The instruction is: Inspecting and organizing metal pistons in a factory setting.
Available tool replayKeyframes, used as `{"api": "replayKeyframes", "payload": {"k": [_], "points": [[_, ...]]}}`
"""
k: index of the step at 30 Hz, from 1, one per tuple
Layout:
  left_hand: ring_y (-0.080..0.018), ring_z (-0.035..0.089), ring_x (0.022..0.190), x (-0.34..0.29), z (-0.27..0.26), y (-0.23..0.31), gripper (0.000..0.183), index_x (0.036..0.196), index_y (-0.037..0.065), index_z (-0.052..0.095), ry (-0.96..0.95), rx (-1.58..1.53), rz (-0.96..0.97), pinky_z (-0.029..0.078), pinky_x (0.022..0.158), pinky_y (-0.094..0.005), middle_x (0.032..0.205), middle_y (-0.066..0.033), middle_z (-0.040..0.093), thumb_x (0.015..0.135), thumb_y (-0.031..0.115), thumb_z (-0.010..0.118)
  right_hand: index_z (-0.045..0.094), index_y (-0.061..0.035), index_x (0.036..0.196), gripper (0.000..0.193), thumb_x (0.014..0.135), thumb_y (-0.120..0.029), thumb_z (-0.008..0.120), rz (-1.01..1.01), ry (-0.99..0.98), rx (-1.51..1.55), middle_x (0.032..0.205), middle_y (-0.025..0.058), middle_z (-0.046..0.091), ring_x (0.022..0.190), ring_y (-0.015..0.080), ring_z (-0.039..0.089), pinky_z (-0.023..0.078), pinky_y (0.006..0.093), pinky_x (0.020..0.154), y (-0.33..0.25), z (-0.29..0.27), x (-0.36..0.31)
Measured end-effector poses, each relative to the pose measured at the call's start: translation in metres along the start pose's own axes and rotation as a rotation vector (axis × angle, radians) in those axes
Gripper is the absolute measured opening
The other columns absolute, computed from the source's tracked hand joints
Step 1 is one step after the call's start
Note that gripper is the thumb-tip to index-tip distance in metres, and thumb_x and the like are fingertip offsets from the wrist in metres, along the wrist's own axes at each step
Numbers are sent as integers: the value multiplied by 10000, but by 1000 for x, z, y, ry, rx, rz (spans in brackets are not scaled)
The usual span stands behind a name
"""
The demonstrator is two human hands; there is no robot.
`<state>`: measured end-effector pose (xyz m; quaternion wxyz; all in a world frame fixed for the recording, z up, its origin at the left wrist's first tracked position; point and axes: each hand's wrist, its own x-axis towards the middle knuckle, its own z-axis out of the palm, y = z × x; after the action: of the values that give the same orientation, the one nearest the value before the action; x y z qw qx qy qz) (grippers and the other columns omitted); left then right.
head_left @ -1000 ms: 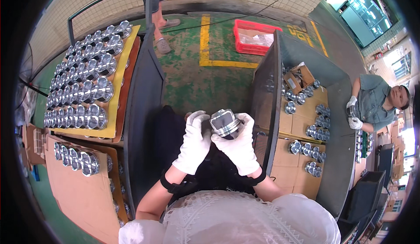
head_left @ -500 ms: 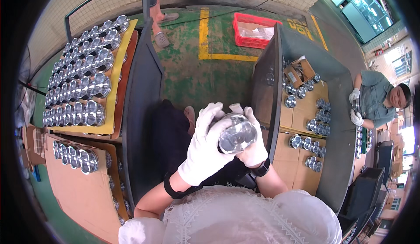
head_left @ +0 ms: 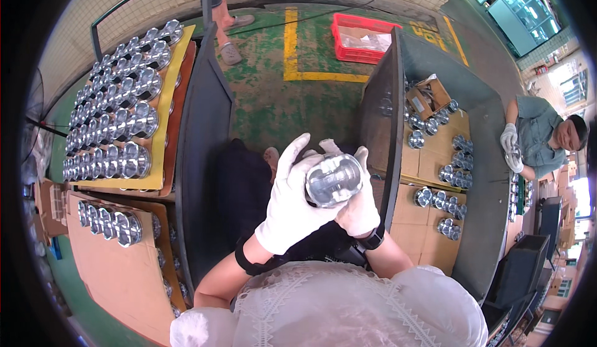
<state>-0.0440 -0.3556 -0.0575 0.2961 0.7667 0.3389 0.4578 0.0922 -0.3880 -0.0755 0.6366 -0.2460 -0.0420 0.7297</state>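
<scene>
A shiny metal engine piston (head_left: 334, 180) is held up in front of my body, its recessed skirt side turned upward. My white-gloved left hand (head_left: 287, 207) cradles it from the left and below, with one finger raised off the metal. Along its right side, my gloved right hand (head_left: 362, 209) is curled against it, fingertips showing behind the far rim. The undersides of both grips are hidden by the piston.
Rows of pistons (head_left: 134, 123) stand on a yellow-edged board at left, with a cardboard layer (head_left: 118, 272) below. At right, a grey metal bin (head_left: 485, 123) holds more pistons and a small carton (head_left: 429, 96). A red crate (head_left: 360, 55) lies on the floor. A co-worker (head_left: 538, 135) handles another piston.
The piston has turned between my hands, so its recessed side now shows. My left fingers have lifted off its top. The co-worker's hands and piston have shifted slightly.
</scene>
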Motion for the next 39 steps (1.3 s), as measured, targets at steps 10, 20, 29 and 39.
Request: {"api": "replayKeyframes", "payload": {"k": [10, 20, 29, 39], "points": [[-375, 503, 1258, -5, -1, -20, 863, 1335, 41, 472, -65, -10, -109, 479, 990, -415, 1428, -218, 425, 581, 156, 876, 281, -134, 1494, 673, 978, -548, 406, -128, -28, -90, 1469, 133, 400, 1339, 274, 403, 313, 434, 1123, 1, 20, -13], [-414, 502, 1229, 7, -6, -8, 776, 1269, 96, 537, -108, -45, 110, 485, 969, -446, 1423, -183, 426, 548, 59, 822, 437, -93, 1329, 673, 955, -641, 334, -114, -199, -45, 1412, 172, 467, 1263, 296, 488, 419, 446, 1038, -15, 10, -1], [-382, 550, 1096, 2, -53, 22, 594, 1095, 79, 614, -103, 115, -7, 481, 930, -441, 1190, -140, 547, 527, 96, 789, 424, 18, 1359, 741, 995, -609, 272, -132, -126, -409, 1240, 116, 561, 1128, 212, 538, 392, 349, 1006, 12, 27, -5], [-164, 620, 923, -47, -243, 53, 464, 1147, 34, 536, 506, 290, -533, 513, 829, -314, 991, -35, 608, 767, 111, 791, 435, -34, 1390, 615, 986, -496, 453, -153, -170, -417, 1368, 138, 490, 1227, 261, 480, 390, 401, 1020, -15, -1, -2]]}}
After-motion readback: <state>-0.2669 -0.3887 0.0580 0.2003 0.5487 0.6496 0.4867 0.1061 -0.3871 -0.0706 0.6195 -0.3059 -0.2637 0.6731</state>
